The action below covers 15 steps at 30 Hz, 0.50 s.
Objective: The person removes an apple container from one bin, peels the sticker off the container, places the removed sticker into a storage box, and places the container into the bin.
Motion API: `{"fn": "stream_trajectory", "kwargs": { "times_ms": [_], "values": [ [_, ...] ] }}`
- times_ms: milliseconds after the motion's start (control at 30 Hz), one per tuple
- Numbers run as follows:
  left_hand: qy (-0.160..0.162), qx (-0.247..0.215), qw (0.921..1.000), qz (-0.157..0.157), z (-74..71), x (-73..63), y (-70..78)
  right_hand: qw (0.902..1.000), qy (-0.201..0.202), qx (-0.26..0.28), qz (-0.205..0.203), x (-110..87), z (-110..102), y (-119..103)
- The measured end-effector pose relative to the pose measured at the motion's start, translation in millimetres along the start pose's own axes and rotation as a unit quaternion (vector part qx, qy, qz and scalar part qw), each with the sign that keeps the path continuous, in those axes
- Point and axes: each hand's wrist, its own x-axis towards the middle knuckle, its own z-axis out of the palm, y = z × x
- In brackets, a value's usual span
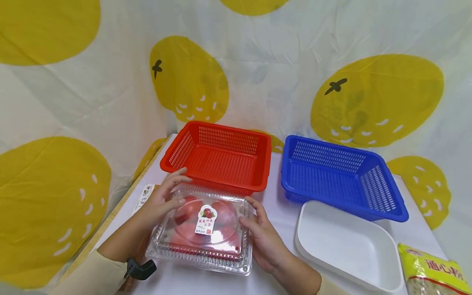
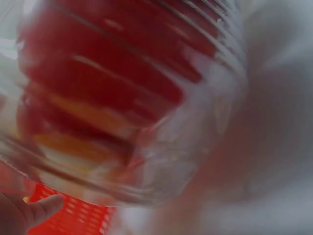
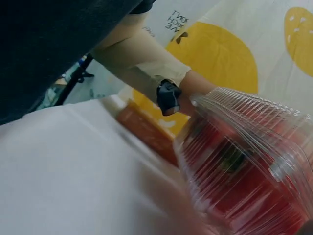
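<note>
A clear ribbed plastic clamshell box (image 1: 236,250) with red fruit inside and a white label (image 1: 206,221) on its lid is before me. My right hand (image 1: 263,237) grips its right side, thumb at the lid's edge. At the far left corner, my left hand (image 1: 160,205) is held with fingers fairly straight and the thumb over the lid. In the left wrist view the box (image 2: 122,63) looms close and blurred, a straight digit (image 2: 46,208) beside it. The right wrist view shows the ribbed box side (image 3: 234,171); little of the right hand appears there.
Behind the box stands a red basket (image 1: 267,164), with a blue basket (image 1: 396,200) to its right. A white tray (image 1: 307,250) and a yellow bag (image 1: 435,266) lie at the right. A brown package (image 3: 146,132) lies near the left table edge.
</note>
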Motion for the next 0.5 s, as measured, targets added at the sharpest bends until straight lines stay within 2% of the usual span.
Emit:
{"fn": "stream_trajectory", "kwargs": {
  "times_ms": [133,267,500],
  "values": [
    [-0.001,0.001,1.0000,-0.001,-1.1,-8.9,-10.6,1.0000,0.000,0.008,-0.003,1.1,1.5,15.2],
    [0.002,0.020,0.9996,-0.020,-0.8,-16.5,-18.5,0.9999,0.001,0.014,-0.004,1.8,1.1,28.7],
    [-0.008,0.051,0.9981,-0.035,-0.6,-22.0,-27.1,0.9998,0.009,0.003,-0.015,3.5,2.1,39.0]
  ]
}}
